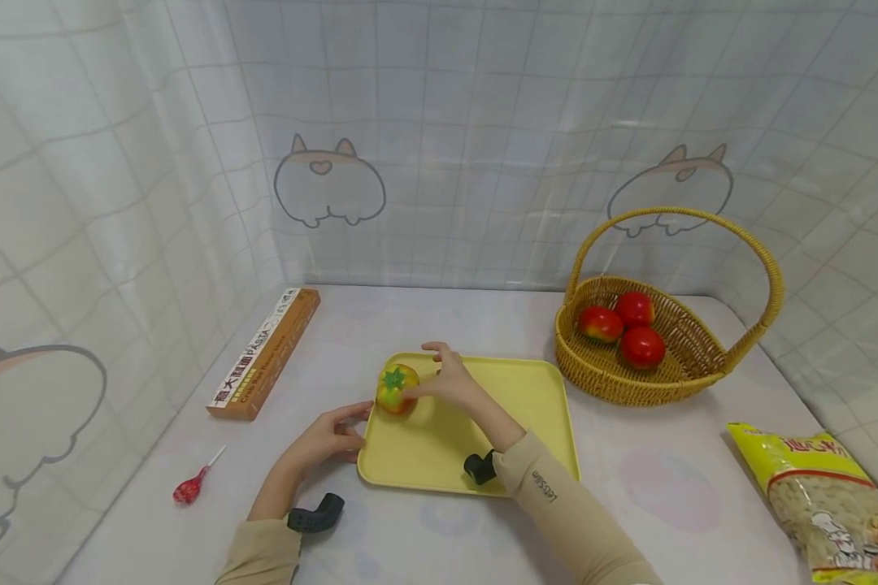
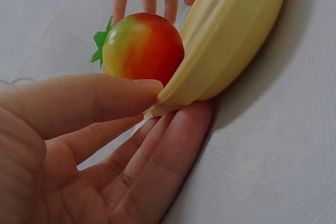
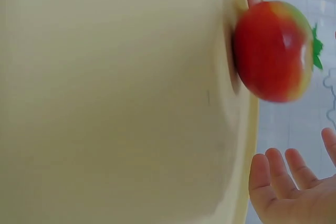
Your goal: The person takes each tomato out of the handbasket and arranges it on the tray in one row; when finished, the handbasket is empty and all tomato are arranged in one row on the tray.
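Note:
A yellow rectangular tray (image 1: 483, 422) lies on the table. My left hand (image 1: 320, 445) pinches its left edge; in the left wrist view the thumb (image 2: 131, 95) rests on the rim and the fingers go beneath. A red, yellow and green toy tomato (image 1: 397, 388) with a green leafy top sits in the tray's far left corner. Over the tray, just right of the tomato, is my right hand (image 1: 449, 382), its fingers spread and loosely bent. The right wrist view shows a gap between these fingers (image 3: 283, 177) and the tomato (image 3: 273, 51).
A wicker basket (image 1: 607, 386) with a tall handle stands at the back right, holding three red fruits (image 1: 641, 348). A bag of pale food (image 1: 827, 504) lies at the right edge. On the left are a pasta box (image 1: 267, 353) and a red lollipop (image 1: 189, 489).

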A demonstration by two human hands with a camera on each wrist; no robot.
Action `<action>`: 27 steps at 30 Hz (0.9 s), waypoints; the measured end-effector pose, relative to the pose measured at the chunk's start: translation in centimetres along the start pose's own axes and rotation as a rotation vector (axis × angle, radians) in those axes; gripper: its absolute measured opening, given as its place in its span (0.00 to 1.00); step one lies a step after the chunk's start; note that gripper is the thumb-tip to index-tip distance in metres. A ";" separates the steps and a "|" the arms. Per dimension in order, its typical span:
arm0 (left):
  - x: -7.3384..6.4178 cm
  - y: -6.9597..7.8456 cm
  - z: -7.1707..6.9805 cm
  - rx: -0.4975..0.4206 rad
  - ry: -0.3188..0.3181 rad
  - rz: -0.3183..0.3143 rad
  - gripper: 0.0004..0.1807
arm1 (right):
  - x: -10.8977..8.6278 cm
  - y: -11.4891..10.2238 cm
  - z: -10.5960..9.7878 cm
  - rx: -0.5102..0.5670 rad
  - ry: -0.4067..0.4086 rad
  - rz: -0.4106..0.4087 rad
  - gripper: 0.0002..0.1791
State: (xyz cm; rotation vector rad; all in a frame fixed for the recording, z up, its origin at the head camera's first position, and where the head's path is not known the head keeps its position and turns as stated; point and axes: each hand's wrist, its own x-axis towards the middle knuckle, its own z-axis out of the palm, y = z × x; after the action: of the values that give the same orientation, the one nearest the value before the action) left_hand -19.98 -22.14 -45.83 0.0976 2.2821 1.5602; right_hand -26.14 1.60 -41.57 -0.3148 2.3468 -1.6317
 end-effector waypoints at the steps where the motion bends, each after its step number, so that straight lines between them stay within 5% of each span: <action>1: 0.0 0.0 0.0 0.000 -0.001 0.001 0.36 | -0.1 0.0 -0.3 0.016 -0.001 0.000 0.48; 27: 0.0 -0.3 -0.2 -0.017 -0.025 0.029 0.36 | -1.8 0.2 -6.1 0.139 0.055 0.043 0.46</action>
State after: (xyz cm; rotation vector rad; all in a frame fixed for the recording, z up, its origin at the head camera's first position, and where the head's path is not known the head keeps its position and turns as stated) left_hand -20.01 -22.38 -46.05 0.1452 2.2573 1.5837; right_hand -26.51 7.67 -39.53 -0.1915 2.2482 -1.7927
